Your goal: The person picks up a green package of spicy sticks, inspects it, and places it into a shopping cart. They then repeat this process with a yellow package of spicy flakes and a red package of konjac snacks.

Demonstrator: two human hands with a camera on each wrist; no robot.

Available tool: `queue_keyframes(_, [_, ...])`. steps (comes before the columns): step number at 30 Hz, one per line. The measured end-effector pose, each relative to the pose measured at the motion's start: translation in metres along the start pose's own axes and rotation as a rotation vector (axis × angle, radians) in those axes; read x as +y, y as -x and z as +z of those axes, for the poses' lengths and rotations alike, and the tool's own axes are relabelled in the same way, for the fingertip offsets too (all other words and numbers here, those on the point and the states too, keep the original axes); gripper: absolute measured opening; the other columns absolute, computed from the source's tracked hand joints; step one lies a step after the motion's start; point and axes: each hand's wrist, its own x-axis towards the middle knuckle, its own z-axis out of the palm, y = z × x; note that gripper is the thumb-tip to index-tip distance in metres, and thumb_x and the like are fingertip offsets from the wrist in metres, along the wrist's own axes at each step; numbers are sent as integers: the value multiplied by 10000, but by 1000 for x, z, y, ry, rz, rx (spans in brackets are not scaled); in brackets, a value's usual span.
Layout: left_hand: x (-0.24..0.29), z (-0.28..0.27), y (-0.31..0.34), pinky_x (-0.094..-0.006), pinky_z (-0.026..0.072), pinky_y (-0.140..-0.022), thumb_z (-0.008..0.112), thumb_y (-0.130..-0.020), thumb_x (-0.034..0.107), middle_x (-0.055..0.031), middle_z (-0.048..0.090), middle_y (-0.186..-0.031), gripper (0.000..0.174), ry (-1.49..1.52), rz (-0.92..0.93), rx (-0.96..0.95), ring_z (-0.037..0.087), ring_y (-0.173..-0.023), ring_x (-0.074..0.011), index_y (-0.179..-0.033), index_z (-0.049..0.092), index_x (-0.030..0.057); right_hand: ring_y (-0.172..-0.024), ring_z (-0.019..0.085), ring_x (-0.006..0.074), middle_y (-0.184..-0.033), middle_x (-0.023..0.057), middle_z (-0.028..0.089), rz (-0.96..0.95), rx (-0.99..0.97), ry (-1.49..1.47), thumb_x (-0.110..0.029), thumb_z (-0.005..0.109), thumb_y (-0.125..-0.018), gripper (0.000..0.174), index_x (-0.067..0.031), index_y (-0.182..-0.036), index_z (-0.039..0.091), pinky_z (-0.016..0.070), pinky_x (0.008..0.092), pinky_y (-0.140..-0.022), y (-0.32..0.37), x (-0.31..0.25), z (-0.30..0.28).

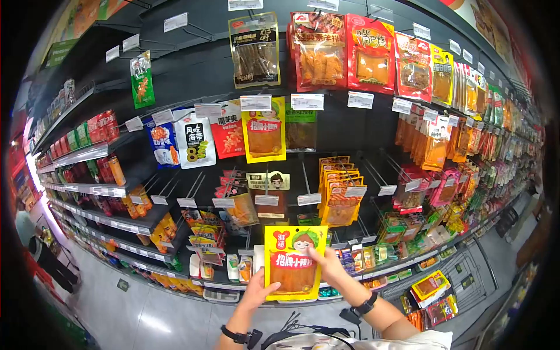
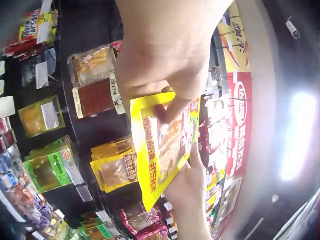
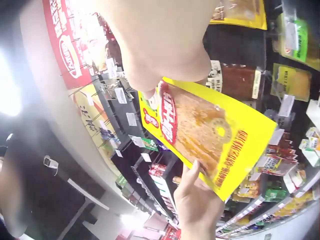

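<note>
A yellow snack packet [image 1: 294,265] with a cartoon face under a green cap and a window onto orange-brown slices is held up in front of the shelves. My left hand [image 1: 255,290] grips its lower left edge, thumb across the front. At the upper right edge my right hand [image 1: 328,263] pinches it, with the thumb near the printed face. In the left wrist view the packet [image 2: 162,145] stands tilted between both hands. The right wrist view shows the packet [image 3: 205,132] from the front, the left thumb on its lower edge.
A matching yellow packet [image 1: 265,131] hangs on the rack above. Metal hooks with price tags [image 1: 267,200] stick out around it. Orange packets [image 1: 341,192] hang to the right. A shopping cart [image 1: 466,286] with several packets stands at lower right. Someone in dark trousers [image 1: 55,265] is at far left.
</note>
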Motion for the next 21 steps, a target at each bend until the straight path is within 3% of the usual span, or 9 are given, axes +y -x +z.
queue_keyframes(4, [61, -9, -33, -332, 431, -1022, 686, -883, 64, -60, 606, -1256, 455, -140, -66, -116, 556, -1164, -155, -1301, 515, 6, -890, 621, 78, -1010, 32, 706, -139, -7, 108, -244, 647, -954, 296, 9, -1107, 673, 497, 266, -807, -26, -34, 20])
queue_keyframes(5, [70, -10, -48, -324, 439, -1006, 679, -893, 81, -55, 614, -1244, 429, -166, 63, -83, 574, -1131, -148, -1289, 530, 8, -886, 623, 76, -1010, 34, 706, -161, -22, 117, -244, 646, -956, 293, 7, -1106, 673, 497, 262, -806, -28, -47, 29])
queue_keyframes(8, [118, -8, -87, -310, 458, -978, 630, -936, 128, -62, 637, -1209, 368, -98, 218, -48, 601, -1090, -138, -1267, 543, -8, -884, 630, 75, -1012, 39, 707, -193, -60, 213, -248, 644, -960, 297, 7, -1109, 671, 500, 258, -808, -46, -70, 38])
queue_keyframes(10, [135, -14, -113, -294, 483, -932, 614, -956, 156, -68, 665, -1153, 325, -46, 215, -15, 631, -1027, -130, -1226, 563, -17, -885, 635, 78, -1009, 40, 708, -195, -86, 248, -254, 642, -962, 301, 9, -1107, 672, 502, 257, -810, -63, -84, 45])
queue_keyframes(12, [148, -12, -136, -265, 494, -839, 635, -957, 198, -52, 685, -1039, 210, -59, 228, 34, 640, -920, -109, -1053, 643, 11, -885, 639, 82, -1002, 40, 709, -194, -104, 223, -260, 641, -964, 306, 12, -1099, 674, 504, 257, -810, -75, -101, 60])
queue_keyframes(15, [181, -3, -172, -255, 472, -757, 640, -960, 224, 2, 642, -883, 175, -54, 313, 98, 598, -808, -91, -932, 632, 51, -874, 641, 85, -981, 42, 714, -247, -146, 227, -272, 637, -966, 308, 14, -1071, 686, 507, 265, -804, -108, -125, 73])
queue_keyframes(21, [222, -27, -263, -264, 495, -828, 629, -964, 185, -34, 689, -1022, 207, -52, 392, 103, 639, -904, -96, -1094, 650, 26, -843, 638, 84, -940, 43, 717, -399, -227, 208, -278, 619, -976, 311, 15, -1051, 689, 509, 271, -767, -204, -169, 89])
